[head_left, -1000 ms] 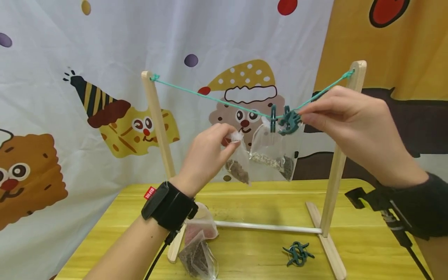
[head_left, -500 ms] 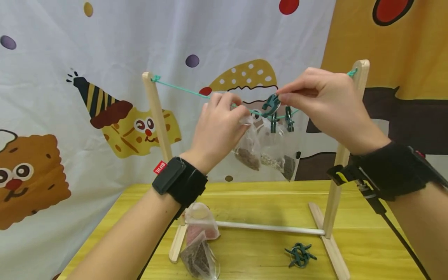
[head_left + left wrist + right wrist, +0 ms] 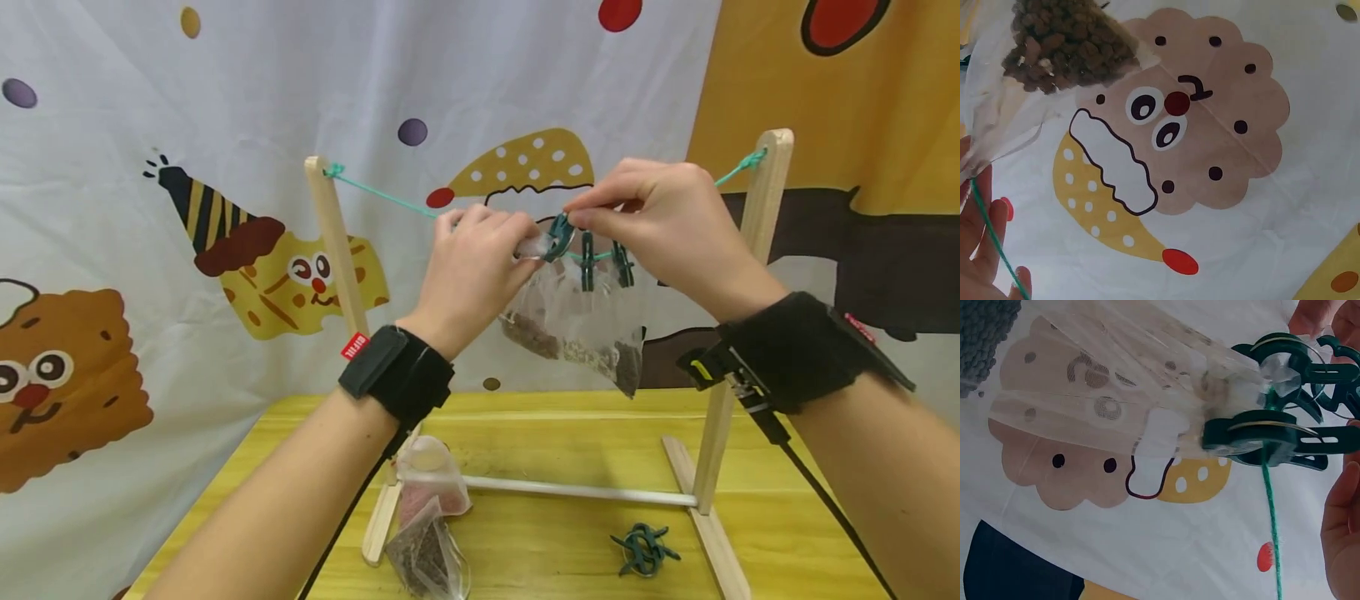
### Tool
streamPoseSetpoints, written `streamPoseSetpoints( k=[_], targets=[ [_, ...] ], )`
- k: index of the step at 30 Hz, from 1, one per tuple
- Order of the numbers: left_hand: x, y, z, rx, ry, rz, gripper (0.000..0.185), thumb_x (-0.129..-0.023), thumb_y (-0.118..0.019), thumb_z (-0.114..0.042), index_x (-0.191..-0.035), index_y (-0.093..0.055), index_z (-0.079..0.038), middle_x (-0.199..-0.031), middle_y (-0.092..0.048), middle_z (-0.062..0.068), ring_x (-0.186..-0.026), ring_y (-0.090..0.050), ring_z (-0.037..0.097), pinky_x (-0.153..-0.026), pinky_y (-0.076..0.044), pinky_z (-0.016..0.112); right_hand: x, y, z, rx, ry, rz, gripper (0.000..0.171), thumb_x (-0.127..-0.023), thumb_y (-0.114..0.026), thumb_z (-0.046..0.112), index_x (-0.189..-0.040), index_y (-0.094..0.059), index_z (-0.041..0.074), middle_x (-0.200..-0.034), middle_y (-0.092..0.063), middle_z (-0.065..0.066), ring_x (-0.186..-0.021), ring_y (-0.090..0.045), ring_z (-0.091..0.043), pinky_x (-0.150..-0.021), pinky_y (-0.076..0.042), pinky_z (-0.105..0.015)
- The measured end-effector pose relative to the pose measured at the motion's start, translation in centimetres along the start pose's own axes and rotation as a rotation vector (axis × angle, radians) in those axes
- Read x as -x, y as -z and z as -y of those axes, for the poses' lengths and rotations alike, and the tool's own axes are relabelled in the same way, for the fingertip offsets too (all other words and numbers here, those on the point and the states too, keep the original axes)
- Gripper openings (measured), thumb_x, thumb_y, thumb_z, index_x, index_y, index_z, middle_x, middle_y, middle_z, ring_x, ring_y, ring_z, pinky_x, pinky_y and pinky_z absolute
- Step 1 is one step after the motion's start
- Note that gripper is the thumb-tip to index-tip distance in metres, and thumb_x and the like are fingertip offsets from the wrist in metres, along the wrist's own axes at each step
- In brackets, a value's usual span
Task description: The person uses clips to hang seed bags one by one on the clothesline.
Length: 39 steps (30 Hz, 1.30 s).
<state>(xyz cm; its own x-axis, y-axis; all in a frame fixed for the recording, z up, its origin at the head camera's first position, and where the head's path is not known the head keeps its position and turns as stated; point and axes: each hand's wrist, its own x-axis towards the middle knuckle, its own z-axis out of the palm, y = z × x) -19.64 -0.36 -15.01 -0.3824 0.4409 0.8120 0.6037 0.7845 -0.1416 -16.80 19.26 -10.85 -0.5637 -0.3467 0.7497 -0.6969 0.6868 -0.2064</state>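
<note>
My left hand pinches the gathered top of a mesh bag against the green string. Brown lumps fill this bag's bottom in the left wrist view. My right hand pinches a dark green spring clip by its handle end, its jaws at the bag's top beside my left fingertips. Whether they grip both bag and string cannot be seen. Just right of it, two more clips, a nearer one and a farther one, hold hanging bags with pale grains and dark grains.
A wooden left post and right post carry the string, joined low by a white rod. On the yellow table lie a pink-filled bag, a dark-filled bag and tangled green clips. A printed cloth hangs behind.
My left hand has raised the brown-filled bag up and right to the string. My right hand has carried its clip left from beside the hanging clips to that bag's top.
</note>
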Motion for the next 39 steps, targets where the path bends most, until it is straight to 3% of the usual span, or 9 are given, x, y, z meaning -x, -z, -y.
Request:
streamPoseSetpoints(
  k=[6, 10, 14, 17, 19, 28, 34, 39],
  targets=[
    [-0.1, 0.0, -0.1, 0.04, -0.026, 0.031, 0.026, -0.08, -0.067, -0.028, -0.101, -0.056, -0.017, -0.086, -0.06, -0.007, -0.089, -0.048, 0.014, -0.086, -0.031, 0.038, 0.0, -0.4, -0.2, -0.016, -0.027, 0.005, 0.019, -0.085, -0.058, 0.029, -0.095, -0.07, 0.018, -0.083, -0.056, 0.011, -0.068, -0.047, -0.005, -0.064, -0.038, -0.023],
    [-0.1, -0.1, 0.0, 0.06, -0.075, 0.04, 0.029, -0.078, -0.068, -0.027, -0.1, -0.054, -0.015, -0.082, -0.059, -0.005, -0.086, -0.048, 0.015, -0.075, -0.034, 0.032, -0.1, -0.8, -0.2, -0.04, -0.044, 0.011, 0.02, -0.086, -0.057, 0.029, -0.096, -0.069, 0.017, -0.083, -0.056, 0.011, -0.068, -0.047, -0.004, -0.063, -0.038, -0.024],
    [0.1, -0.1, 0.1, 0.041, -0.186, 0.032, 0.033, -0.077, -0.07, -0.027, -0.102, -0.054, -0.012, -0.082, -0.059, -0.003, -0.077, -0.048, 0.015, -0.063, -0.036, 0.027, 0.3, -0.7, -0.4, -0.069, -0.081, 0.066, 0.02, -0.085, -0.057, 0.033, -0.096, -0.069, 0.02, -0.086, -0.057, 0.011, -0.072, -0.049, -0.006, -0.064, -0.039, -0.025],
    [0.0, -0.2, -0.1, -0.016, -0.276, 0.021, 0.042, -0.077, -0.069, -0.03, -0.109, -0.052, -0.009, -0.083, -0.059, -0.001, -0.073, -0.05, 0.014, -0.06, -0.038, 0.026, 0.6, -0.5, -0.5, -0.089, -0.092, 0.083, 0.018, -0.085, -0.058, 0.031, -0.095, -0.069, 0.021, -0.086, -0.057, 0.01, -0.075, -0.051, -0.006, -0.064, -0.04, -0.026],
    [-0.1, -0.1, -0.1, -0.05, -0.303, 0.013, 0.047, -0.078, -0.068, -0.03, -0.114, -0.049, -0.009, -0.081, -0.058, 0.0, -0.069, -0.051, 0.014, -0.059, -0.039, 0.026, 0.7, -0.4, -0.5, -0.112, -0.091, 0.076, 0.018, -0.086, -0.058, 0.03, -0.095, -0.069, 0.021, -0.085, -0.057, 0.009, -0.076, -0.051, -0.007, -0.065, -0.039, -0.026],
    [-0.1, 0.4, 0.0, -0.104, -0.286, -0.019, 0.038, -0.08, -0.066, -0.029, -0.107, -0.049, -0.008, -0.077, -0.058, 0.0, -0.065, -0.052, 0.015, -0.055, -0.039, 0.028, 0.1, -0.7, 0.1, -0.232, -0.122, 0.075, 0.018, -0.084, -0.059, 0.03, -0.096, -0.069, 0.02, -0.088, -0.059, 0.005, -0.079, -0.054, -0.01, -0.066, -0.039, -0.028],
    [0.0, 0.3, -0.1, -0.055, -0.254, 0.005, 0.036, -0.079, -0.067, -0.027, -0.104, -0.049, -0.008, -0.079, -0.058, 0.0, -0.067, -0.051, 0.016, -0.057, -0.039, 0.028, 0.1, -0.9, 0.0, -0.282, -0.122, 0.113, 0.02, -0.085, -0.058, 0.031, -0.099, -0.068, 0.021, -0.094, -0.061, 0.007, -0.082, -0.055, -0.01, -0.068, -0.041, -0.028],
    [0.1, 0.3, -0.1, -0.009, -0.226, 0.034, 0.035, -0.078, -0.069, -0.023, -0.102, -0.048, -0.008, -0.082, -0.057, 0.0, -0.068, -0.049, 0.015, -0.06, -0.039, 0.028, 0.4, -1.1, 0.0, -0.253, -0.118, 0.134, 0.023, -0.085, -0.057, 0.033, -0.103, -0.067, 0.021, -0.096, -0.061, 0.011, -0.084, -0.055, -0.007, -0.07, -0.044, -0.027]
  ],
)
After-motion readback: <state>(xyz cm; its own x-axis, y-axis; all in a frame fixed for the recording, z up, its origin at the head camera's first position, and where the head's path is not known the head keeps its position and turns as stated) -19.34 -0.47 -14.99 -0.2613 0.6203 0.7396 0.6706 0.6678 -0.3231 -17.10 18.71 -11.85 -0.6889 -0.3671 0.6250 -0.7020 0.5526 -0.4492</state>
